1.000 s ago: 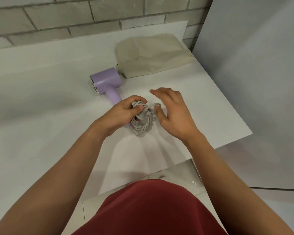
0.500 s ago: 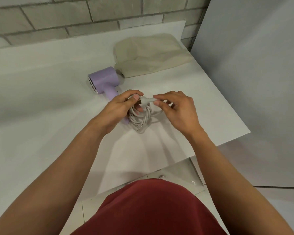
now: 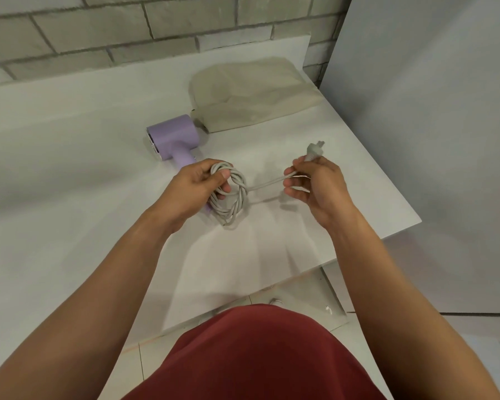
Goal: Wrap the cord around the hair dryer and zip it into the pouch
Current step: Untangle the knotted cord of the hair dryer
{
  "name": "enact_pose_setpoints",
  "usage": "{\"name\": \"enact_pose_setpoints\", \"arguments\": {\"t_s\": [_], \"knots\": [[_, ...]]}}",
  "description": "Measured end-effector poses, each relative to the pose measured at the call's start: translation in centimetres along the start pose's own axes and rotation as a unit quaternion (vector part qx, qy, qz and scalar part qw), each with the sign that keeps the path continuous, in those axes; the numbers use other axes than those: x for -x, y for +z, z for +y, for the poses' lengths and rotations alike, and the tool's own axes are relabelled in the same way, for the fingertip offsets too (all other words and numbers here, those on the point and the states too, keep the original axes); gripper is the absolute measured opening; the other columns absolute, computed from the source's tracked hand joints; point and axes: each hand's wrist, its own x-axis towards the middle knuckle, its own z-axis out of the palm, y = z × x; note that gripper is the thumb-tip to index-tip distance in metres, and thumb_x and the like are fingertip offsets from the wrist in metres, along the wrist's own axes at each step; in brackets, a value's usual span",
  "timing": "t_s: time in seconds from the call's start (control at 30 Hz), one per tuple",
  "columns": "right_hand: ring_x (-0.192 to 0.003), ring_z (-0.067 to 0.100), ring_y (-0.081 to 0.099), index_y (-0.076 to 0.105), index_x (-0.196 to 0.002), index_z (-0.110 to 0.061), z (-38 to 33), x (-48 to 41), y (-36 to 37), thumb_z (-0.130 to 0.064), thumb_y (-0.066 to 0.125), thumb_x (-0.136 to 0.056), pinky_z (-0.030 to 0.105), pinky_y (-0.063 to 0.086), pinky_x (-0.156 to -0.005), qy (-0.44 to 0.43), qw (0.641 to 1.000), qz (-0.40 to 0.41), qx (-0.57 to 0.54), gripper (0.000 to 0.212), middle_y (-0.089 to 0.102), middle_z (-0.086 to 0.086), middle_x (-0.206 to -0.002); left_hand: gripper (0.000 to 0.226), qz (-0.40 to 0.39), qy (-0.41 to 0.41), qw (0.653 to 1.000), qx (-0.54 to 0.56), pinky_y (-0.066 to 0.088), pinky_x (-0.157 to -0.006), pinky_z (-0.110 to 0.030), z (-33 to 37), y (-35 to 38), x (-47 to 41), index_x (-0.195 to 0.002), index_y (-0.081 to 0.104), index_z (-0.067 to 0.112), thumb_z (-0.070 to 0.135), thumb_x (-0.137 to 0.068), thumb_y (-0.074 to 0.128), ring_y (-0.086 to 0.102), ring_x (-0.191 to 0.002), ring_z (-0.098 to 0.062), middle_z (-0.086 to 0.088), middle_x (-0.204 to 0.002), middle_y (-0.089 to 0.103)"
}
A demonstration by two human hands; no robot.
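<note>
Lilac plastic hair dryer (image 3: 173,140) lying on its side on white tabletop (image 3: 70,174), towards the far right part of it. Short barrel with long axis running left to right, ringed end facing left, other end just beside flat beige fabric pouch (image 3: 251,96) lying near pale brick wall (image 3: 127,30). Handle pointing back toward the person, lower end hidden under left hand (image 3: 197,192). Left hand curled round coil of pale grey cord (image 3: 234,197), thumb pressed over the loops, coil held at the handle's end; whether looped round the handle itself, impossible to tell. Single, nearly straight stretch of cord running rightward from coil to right hand (image 3: 318,186). Right hand narrowly closed, thumb and forefinger pinching the cord just behind small grey plug (image 3: 313,148), other fingers loosely curled beneath. Plug sticking out above the fingers, prongs pointing away and to the right. Hands apart, joined only by the cord. Dark red garment (image 3: 251,356) along the bottom edge; plain grey panel (image 3: 430,140) standing to the right of the tabletop.
</note>
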Motion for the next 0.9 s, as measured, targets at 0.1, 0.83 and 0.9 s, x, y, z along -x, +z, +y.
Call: {"name": "enact_pose_setpoints", "arguments": {"t_s": [0.1, 0.83, 0.9], "knots": [[-0.066, 0.017, 0.068, 0.055, -0.125, -0.007, 1.0, -0.9, -1.0, -0.010, 0.072, -0.097, 0.028, 0.060, -0.067, 0.039, 0.999, 0.017, 0.000, 0.032, 0.077, 0.012, -0.092, 0.017, 0.007, 0.010, 1.000, -0.004, 0.053, -0.077, -0.030, -0.2, -0.2, 0.4, -0.114, 0.071, 0.018, 0.025, -0.105, 0.058, 0.065, -0.076, -0.014, 0.001, -0.082, 0.070], [-0.087, 0.007, 0.066, 0.067, -0.122, -0.026, 3.2, -0.9, -0.2, -0.024, 0.064, -0.098, 0.030, 0.050, -0.081, -0.183, 0.883, -0.052, 0.430, 0.025, 0.067, -0.008, -0.079, 0.030, -0.043, 0.081, 0.988, -0.125, 0.055, -0.096, -0.022, 0.9, 0.3, 2.6, -0.116, 0.077, 0.027, 0.020, -0.088, 0.081, 0.070, -0.103, -0.004, 0.012, -0.107, 0.077], [-0.101, 0.006, 0.067, 0.071, -0.123, -0.028, 2.0, -0.6, 0.3, -0.011, 0.062, -0.094, 0.029, 0.055, -0.090, -0.226, 0.871, -0.117, 0.421, 0.035, 0.072, -0.011, -0.101, 0.030, -0.045, 0.123, 0.979, -0.157, 0.053, -0.094, -0.022, 0.9, 0.3, 2.6, -0.115, 0.078, 0.028, 0.022, -0.086, 0.082, 0.067, -0.105, -0.009, 0.009, -0.108, 0.072]]}}
